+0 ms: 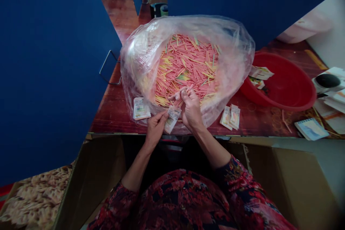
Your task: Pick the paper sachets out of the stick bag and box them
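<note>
My left hand [157,126] pinches the edge of a small printed packet [173,118] at the front rim of a big clear plastic bag [231,43]. Thin pink, yellow and green sticks [188,61] fill the bag. Just right of the packet, my right hand [191,109] has its fingers curled around a few pink sticks, above the heap. A stack of printed packets [141,108] lies left of my hands, and two more packets [231,116] lie to the right on the table.
A red basin [293,79] with some packets inside stands at the right. Beside it are a small spiral notebook [311,128] and scattered rubber bands. Blue panels [54,61] border the dark red table [107,115]. Open cardboard boxes [299,176] sit below the front edge.
</note>
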Action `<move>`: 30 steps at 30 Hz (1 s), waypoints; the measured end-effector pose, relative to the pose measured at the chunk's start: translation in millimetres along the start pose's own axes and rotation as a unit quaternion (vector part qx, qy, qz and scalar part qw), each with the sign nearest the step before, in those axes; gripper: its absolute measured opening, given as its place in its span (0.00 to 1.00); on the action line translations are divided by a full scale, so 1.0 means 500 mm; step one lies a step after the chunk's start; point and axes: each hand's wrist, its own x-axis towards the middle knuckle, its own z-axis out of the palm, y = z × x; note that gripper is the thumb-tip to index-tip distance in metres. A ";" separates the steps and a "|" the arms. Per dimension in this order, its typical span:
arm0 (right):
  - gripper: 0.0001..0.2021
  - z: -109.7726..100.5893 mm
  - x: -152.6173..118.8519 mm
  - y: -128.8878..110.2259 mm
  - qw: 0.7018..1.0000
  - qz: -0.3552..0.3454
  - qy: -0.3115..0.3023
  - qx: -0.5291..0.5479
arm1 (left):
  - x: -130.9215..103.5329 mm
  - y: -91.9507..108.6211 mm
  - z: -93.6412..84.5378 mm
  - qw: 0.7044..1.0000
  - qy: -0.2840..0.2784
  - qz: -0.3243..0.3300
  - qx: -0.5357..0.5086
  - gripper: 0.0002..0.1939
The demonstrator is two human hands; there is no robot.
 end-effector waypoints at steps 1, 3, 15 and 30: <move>0.16 0.003 -0.004 0.003 1.000 -0.002 0.004 -0.004 | -0.001 0.000 0.002 1.000 0.002 -0.002 -0.005 0.17; 0.15 0.006 -0.011 0.008 1.000 -0.007 0.007 0.001 | -0.002 0.000 0.004 1.000 0.004 -0.004 -0.014 0.17; 0.10 0.001 -0.049 0.012 0.997 0.031 -0.058 -0.047 | -0.004 0.005 0.016 0.999 0.038 0.010 -0.036 0.16; 0.13 -0.008 -0.022 -0.017 0.997 -0.015 -0.053 -0.054 | 0.013 -0.022 0.028 0.991 0.050 -0.003 -0.123 0.19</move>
